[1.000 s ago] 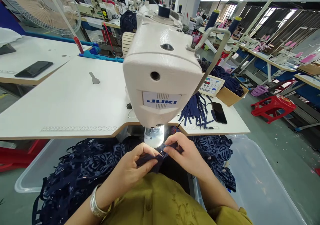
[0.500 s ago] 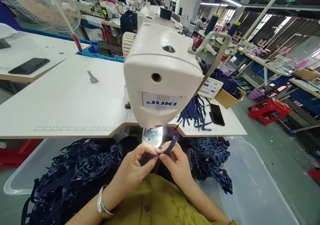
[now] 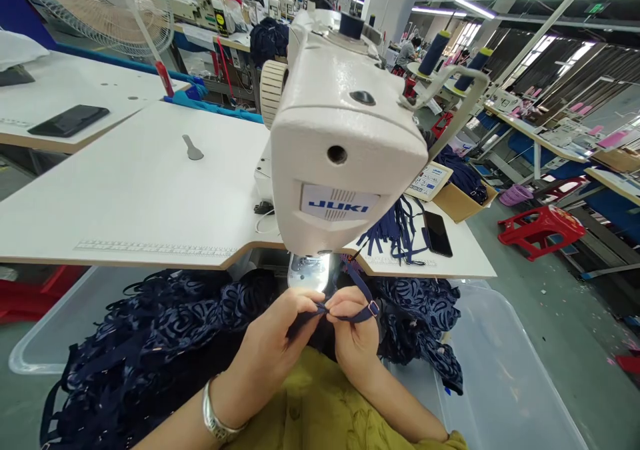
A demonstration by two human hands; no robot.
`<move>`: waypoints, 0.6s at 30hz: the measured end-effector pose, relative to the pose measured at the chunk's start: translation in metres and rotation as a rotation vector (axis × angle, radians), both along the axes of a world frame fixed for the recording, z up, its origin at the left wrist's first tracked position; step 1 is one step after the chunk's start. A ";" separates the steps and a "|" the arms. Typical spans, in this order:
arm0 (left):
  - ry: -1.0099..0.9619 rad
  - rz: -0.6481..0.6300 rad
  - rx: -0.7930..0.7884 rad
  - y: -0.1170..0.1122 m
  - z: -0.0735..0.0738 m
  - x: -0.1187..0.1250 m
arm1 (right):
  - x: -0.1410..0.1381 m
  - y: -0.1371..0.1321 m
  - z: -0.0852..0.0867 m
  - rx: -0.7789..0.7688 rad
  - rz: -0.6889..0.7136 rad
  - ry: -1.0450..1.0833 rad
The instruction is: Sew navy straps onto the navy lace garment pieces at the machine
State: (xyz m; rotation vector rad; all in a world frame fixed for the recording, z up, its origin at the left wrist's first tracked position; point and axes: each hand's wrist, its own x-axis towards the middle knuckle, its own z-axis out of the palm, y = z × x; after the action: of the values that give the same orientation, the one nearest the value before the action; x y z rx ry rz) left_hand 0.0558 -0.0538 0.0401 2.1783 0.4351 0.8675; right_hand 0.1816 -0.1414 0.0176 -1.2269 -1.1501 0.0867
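Both hands meet in front of the lit needle area of a white sewing machine (image 3: 345, 143). My left hand (image 3: 280, 337) pinches a navy strap between thumb and fingers. Close beside it, my right hand (image 3: 356, 333) grips the same navy strap (image 3: 361, 283), which loops up over the fingers. A small metal slider (image 3: 373, 308) sits on the loop at the right. The strap's far end runs up toward the machine; the part between the fingertips is mostly hidden. Navy patterned garments (image 3: 185, 323) lie heaped left of my hands, with more garments (image 3: 420, 323) at the right.
A clear plastic bin (image 3: 520, 363) spans below the white table (image 3: 125, 190). Cut navy straps (image 3: 395, 230) and a phone (image 3: 437, 233) lie right of the machine, near a control panel (image 3: 429, 180) and cardboard box (image 3: 465, 202). A grey metal piece (image 3: 192, 149) lies at left.
The strap loop with the slider has swung right and down, opening wider beside my right hand. My right fingers have curled in more. The view has shifted slightly.
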 end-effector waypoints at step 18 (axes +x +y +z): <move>0.100 0.366 0.253 0.010 -0.011 -0.003 | 0.020 0.022 0.021 -0.501 -0.085 -0.318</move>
State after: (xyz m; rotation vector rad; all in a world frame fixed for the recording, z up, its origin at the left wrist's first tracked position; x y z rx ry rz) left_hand 0.0531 -0.0442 0.0294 2.4229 0.8322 1.0582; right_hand 0.2016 -0.1195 0.0389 -1.7784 -1.3982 0.1233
